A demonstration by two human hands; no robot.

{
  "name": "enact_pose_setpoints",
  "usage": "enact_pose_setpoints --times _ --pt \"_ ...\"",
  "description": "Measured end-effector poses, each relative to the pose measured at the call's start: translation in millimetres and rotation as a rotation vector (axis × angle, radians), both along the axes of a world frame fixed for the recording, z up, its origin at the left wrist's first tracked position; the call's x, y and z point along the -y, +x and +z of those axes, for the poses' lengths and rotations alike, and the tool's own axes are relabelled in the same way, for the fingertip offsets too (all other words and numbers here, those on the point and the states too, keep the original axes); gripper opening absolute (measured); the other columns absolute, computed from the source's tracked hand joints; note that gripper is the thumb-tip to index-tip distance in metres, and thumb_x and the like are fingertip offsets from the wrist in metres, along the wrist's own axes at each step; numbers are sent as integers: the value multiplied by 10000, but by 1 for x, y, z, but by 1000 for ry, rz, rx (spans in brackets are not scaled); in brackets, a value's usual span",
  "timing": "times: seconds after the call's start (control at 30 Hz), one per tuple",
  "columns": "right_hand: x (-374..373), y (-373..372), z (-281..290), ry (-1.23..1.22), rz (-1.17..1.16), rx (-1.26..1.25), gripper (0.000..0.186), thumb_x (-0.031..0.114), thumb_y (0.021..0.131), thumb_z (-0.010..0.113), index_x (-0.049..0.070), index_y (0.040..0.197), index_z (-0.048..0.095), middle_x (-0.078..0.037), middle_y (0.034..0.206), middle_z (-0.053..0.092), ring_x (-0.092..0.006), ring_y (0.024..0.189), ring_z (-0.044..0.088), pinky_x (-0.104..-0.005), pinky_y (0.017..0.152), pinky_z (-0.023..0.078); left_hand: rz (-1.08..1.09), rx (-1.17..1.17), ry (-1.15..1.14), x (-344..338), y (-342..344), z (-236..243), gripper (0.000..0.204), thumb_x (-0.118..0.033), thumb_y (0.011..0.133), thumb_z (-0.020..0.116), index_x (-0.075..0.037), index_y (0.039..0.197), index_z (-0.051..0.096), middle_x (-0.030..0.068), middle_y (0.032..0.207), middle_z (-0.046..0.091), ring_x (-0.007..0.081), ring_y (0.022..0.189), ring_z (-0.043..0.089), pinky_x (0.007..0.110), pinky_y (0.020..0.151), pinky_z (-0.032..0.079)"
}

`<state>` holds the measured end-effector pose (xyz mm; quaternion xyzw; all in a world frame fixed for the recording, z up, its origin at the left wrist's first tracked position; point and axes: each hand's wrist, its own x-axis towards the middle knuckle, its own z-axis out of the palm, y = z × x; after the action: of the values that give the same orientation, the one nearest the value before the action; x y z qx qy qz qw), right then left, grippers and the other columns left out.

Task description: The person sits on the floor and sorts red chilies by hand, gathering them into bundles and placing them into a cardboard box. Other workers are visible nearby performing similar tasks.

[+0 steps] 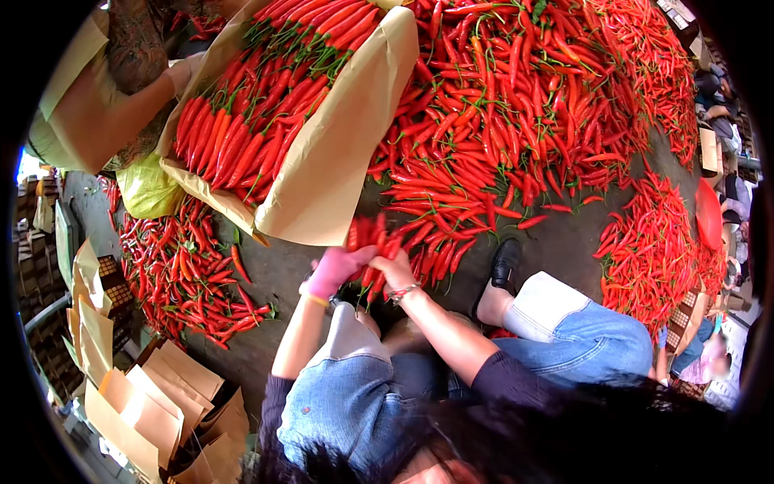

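My left hand [337,271], in a pink glove, closes around a bunch of red chili peppers [374,234]. My bare right hand [394,269], a bracelet at its wrist, grips the same bunch from the right. The peppers are a little blurred, with tips poking out above and below my fingers. Just beyond my hands stands a container lined with brown paper [339,153], filled with chili peppers [250,121] in neat rows, green stems together. A big heap of loose chili peppers [516,105] spreads to the right of it.
Smaller pepper piles lie on the floor at left [189,278] and right [649,242]. A yellow bag [151,187] touches the container's left corner. Paper-lined crates [161,403] stand lower left. Another person's arm [137,109] reaches in at upper left. My black shoe [505,264] borders the heap.
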<state>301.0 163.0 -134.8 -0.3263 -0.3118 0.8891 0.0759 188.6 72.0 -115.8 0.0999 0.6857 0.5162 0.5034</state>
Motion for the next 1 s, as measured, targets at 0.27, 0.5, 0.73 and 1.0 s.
enact_pose_setpoints --times 0.27,0.5,0.73,1.0 --pt "-1 -21 -55 422 93 -19 364 -24 725 562 4 1087 579 -11 912 634 -152 847 604 -297 779 486 423 10 212 3 26 -37 284 -103 877 594 -3 1143 593 101 1065 647 216 1007 603 326 868 475" --pt "-28 -57 -56 832 813 186 505 248 649 679 70 1107 559 -190 993 659 -353 1003 618 -411 878 486 711 480 278 15 45 -47 456 -308 933 577 -66 1305 469 67 1173 592 185 1026 595 328 878 486" --pt "-47 -46 18 480 317 -171 713 59 681 680 9 1318 363 -139 1078 606 -240 959 607 -365 867 492 274 329 61 5 -8 43 354 -241 929 581 -34 1209 515 62 1005 634 155 856 622 306 737 512" --pt "41 52 16 17 75 285 218 83 750 642 30 961 654 -30 866 666 -127 793 623 -293 715 500 -14 507 -168 36 39 37 373 -259 919 615 -33 1210 555 60 1086 634 156 964 600 322 875 485"
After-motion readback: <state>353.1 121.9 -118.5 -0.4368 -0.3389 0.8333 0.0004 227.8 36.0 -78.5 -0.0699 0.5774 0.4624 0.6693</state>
